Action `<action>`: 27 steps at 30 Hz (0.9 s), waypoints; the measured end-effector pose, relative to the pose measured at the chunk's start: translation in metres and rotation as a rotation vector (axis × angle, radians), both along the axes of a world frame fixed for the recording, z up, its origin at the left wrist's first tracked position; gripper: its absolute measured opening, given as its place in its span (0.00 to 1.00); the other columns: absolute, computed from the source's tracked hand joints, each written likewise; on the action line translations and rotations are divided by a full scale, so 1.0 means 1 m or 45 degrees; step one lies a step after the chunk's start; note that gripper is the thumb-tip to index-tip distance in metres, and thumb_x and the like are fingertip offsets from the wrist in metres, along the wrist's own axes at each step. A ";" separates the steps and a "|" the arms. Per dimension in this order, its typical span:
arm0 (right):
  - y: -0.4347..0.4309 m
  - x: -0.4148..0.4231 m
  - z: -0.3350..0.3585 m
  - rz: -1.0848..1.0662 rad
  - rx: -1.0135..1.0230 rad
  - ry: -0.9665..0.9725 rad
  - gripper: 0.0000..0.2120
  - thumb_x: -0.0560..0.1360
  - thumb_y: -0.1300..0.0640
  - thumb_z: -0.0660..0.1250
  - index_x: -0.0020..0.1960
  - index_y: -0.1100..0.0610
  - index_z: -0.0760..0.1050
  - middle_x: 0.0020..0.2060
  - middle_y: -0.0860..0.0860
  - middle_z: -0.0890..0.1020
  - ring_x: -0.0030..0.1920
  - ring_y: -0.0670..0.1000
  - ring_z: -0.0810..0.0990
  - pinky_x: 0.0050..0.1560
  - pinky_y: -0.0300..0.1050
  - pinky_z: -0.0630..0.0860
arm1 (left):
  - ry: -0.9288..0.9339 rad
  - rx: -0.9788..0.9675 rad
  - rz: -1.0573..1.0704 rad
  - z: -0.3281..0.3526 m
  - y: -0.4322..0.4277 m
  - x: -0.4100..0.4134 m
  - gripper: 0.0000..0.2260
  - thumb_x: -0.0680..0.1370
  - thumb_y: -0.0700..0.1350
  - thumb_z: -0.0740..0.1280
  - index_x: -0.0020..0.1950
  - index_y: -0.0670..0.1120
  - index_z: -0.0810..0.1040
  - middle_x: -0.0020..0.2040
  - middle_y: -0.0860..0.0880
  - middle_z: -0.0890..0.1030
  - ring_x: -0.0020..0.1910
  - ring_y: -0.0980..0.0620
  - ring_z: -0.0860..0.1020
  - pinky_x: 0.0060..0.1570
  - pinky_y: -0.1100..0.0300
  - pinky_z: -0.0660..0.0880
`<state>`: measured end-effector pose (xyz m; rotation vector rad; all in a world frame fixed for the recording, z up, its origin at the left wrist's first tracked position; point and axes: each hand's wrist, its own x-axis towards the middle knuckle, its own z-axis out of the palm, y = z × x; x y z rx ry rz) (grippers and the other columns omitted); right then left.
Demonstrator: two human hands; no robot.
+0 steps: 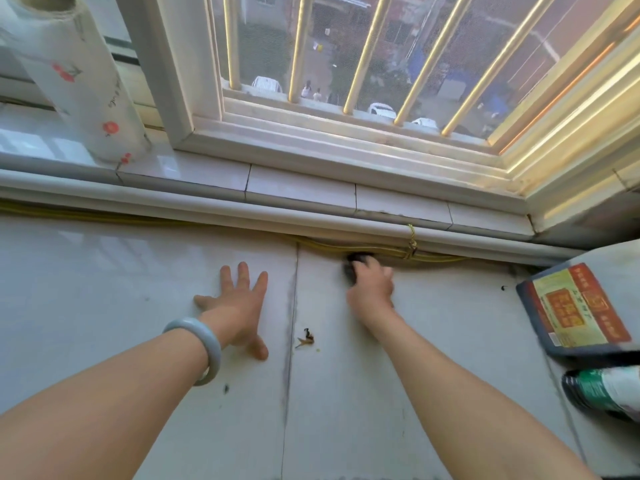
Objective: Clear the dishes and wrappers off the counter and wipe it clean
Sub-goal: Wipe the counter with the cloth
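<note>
My right hand (370, 287) is smeared with blur and covers most of the dark wad (352, 270) it grips, so I cannot tell cloth from sponge. The green-and-white bottle (604, 389) runs off the right edge, and the white flower-printed paper roll (65, 81) off the top.

Pale grey counter (138, 271), red-flowered white roll (79, 81), yellow hose (381, 249), red-and-yellow packet (575, 306), pale bangle (201, 348).

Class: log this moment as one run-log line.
phase: wiping | right hand: grips dark pad | left hand: flat on counter | scraps: uncleared
</note>
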<state>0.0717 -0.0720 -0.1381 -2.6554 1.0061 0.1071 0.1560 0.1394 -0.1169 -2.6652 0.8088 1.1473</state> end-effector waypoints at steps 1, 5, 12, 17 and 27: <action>0.020 0.007 0.000 0.118 0.022 -0.003 0.25 0.72 0.67 0.57 0.66 0.52 0.72 0.72 0.49 0.66 0.61 0.59 0.65 0.63 0.49 0.67 | -0.002 -0.003 0.007 0.001 0.001 0.000 0.61 0.64 0.59 0.78 0.78 0.53 0.33 0.77 0.46 0.30 0.76 0.38 0.33 0.68 0.27 0.54; 0.060 0.028 0.003 0.410 0.096 0.061 0.28 0.70 0.69 0.59 0.68 0.54 0.71 0.76 0.49 0.61 0.66 0.59 0.62 0.67 0.49 0.62 | -0.019 -0.018 0.006 0.002 0.002 -0.002 0.61 0.63 0.60 0.78 0.78 0.53 0.34 0.78 0.46 0.31 0.76 0.38 0.33 0.67 0.27 0.55; 0.048 -0.001 -0.004 0.743 0.194 0.023 0.29 0.70 0.71 0.59 0.68 0.53 0.75 0.74 0.49 0.67 0.64 0.59 0.65 0.67 0.53 0.64 | -0.083 -0.097 -0.009 -0.002 0.012 -0.005 0.58 0.63 0.63 0.77 0.79 0.53 0.40 0.79 0.48 0.36 0.77 0.40 0.35 0.66 0.28 0.55; 0.077 -0.052 -0.022 0.841 0.225 -0.267 0.24 0.63 0.71 0.59 0.53 0.56 0.83 0.62 0.54 0.80 0.47 0.65 0.75 0.45 0.62 0.76 | -0.207 -0.249 -0.057 -0.010 0.039 -0.020 0.47 0.69 0.68 0.67 0.79 0.50 0.49 0.80 0.49 0.44 0.78 0.44 0.40 0.73 0.36 0.51; 0.044 -0.117 -0.012 0.234 0.233 -0.561 0.27 0.63 0.73 0.55 0.57 0.62 0.82 0.61 0.57 0.80 0.56 0.65 0.78 0.61 0.45 0.70 | -0.079 -0.446 -0.037 0.009 0.066 -0.036 0.29 0.80 0.56 0.62 0.78 0.47 0.59 0.79 0.48 0.57 0.78 0.49 0.52 0.75 0.53 0.55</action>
